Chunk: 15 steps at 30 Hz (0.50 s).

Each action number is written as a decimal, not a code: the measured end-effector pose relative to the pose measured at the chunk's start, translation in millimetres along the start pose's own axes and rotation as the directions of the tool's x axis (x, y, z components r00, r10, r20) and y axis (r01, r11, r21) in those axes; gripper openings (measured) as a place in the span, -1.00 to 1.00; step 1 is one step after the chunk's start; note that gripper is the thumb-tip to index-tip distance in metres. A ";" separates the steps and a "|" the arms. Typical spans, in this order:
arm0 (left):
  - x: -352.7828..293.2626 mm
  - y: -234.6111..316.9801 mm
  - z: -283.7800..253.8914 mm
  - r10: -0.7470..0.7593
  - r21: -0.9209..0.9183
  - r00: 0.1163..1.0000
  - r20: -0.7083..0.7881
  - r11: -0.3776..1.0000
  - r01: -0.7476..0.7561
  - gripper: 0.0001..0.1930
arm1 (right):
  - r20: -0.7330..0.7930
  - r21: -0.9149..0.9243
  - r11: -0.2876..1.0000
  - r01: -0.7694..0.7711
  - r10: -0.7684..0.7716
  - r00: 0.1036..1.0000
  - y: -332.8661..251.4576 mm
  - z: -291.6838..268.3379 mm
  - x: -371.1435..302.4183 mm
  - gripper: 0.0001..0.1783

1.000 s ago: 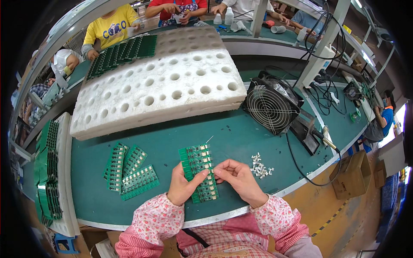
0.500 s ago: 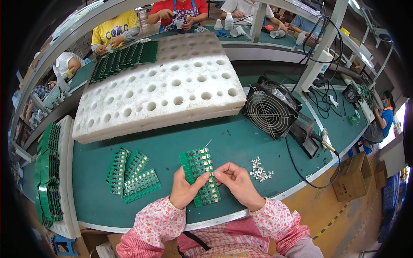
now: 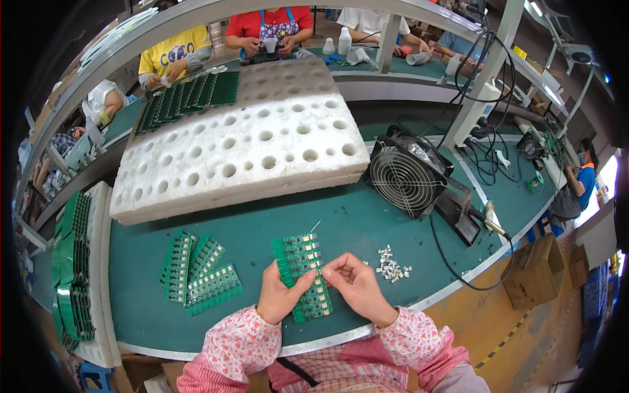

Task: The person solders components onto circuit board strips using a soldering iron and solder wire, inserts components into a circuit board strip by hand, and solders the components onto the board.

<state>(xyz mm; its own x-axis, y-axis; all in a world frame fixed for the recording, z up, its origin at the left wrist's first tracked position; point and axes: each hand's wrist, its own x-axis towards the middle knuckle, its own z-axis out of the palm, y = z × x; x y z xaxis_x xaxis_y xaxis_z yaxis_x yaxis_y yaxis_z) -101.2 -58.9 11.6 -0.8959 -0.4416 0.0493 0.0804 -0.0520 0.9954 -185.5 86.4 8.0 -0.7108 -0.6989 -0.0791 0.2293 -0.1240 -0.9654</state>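
My left hand (image 3: 280,295) grips a green circuit board panel (image 3: 300,251) by its left side, thumb lying across the front. The panel stands lengthwise above the near edge of the bench, with rows of small white and dark components on it. My right hand (image 3: 359,287) is closed in a pinch at the panel's right edge, close to my left thumb. Whatever sits between those fingertips is too small or hidden to make out. To the right of this hand lies a loose pile of small whitish metallic parts (image 3: 393,267). Several populated panels (image 3: 213,288) lie overlapping to the left.
A thick white foam block (image 3: 249,177) with round holes spans the back, carrying green boards (image 3: 190,98). More boards (image 3: 72,268) stand in foam at far left. A black fan (image 3: 406,180), a soldering iron (image 3: 488,223) and its cable are at right. Co-workers sit across the bench.
The whole view has shifted slightly. Both hands stay at the panel, with the right fingertips still pinched at its right edge. Across the bench, a co-worker in red has lowered a raised hand toward a cup.
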 end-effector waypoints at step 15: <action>-9.0 5.5 15.4 -0.043 -0.146 0.996 0.082 0.988 0.055 -0.65 | -0.162 -0.035 0.976 0.215 -0.218 0.962 13.2 1.3 -9.3 -0.86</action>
<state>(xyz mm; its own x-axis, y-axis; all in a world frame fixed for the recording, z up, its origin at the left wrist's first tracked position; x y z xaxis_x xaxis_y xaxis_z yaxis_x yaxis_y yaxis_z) -99.4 -41.4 17.9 -0.9312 -0.3642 0.0131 0.0944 -0.2064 0.9739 -175.0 90.4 -3.7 -0.8417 -0.5316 0.0940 0.0478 -0.2468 -0.9679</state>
